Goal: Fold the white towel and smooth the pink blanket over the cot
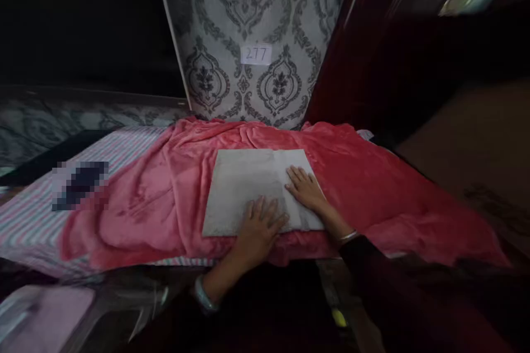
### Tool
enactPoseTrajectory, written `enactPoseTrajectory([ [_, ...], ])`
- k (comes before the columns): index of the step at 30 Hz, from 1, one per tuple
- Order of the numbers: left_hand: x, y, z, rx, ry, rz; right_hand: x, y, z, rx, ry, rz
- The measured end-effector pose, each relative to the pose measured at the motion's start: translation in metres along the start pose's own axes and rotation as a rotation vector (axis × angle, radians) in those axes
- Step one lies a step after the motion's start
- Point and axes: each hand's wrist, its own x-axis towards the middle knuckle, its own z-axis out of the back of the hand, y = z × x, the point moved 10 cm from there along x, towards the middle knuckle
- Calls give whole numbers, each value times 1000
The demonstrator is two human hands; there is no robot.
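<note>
A flat, pale grey rectangular sheet [244, 179] lies on a crumpled pink-red blanket [351, 176]. A lighter band runs down its right part; I cannot tell whether it is paper, board or cloth. My left hand [260, 229] rests on its near edge, fingers spread. Farther up on the right, my right hand [305, 187] lies flat on the lighter band with its fingers out. Neither hand grips anything.
Striped cloth [33, 209] shows under the blanket at the left, with a pixelated dark object [83, 182] on it. Behind stands a patterned wall [248, 0] bearing a paper label [256, 54] marked 277. A large dark screen [83, 22] is at upper left.
</note>
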Motion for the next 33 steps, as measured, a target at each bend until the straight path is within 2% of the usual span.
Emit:
enactPoseTrajectory([
  [3,-1,3,5,-97,96,-115,-8,-14,-1,27,28,-61],
  [6,5,34,28,-151,126,-97,-13,-19,3,57,52,-117],
  [8,13,71,49,-112,84,29,-15,-14,9,75,30,-126],
  [10,18,107,64,-39,42,179,-17,0,14,80,-15,-65],
  [13,18,140,59,37,69,347,-22,22,10,62,-43,41],
  [16,13,150,40,37,91,395,-27,27,4,43,-71,42],
  [19,10,152,32,4,30,374,-29,25,4,47,-105,29],
  [26,-3,177,36,-82,-216,392,-32,23,6,64,-138,20],
  [33,-16,194,39,-215,-349,472,-35,19,6,56,-195,6],
])
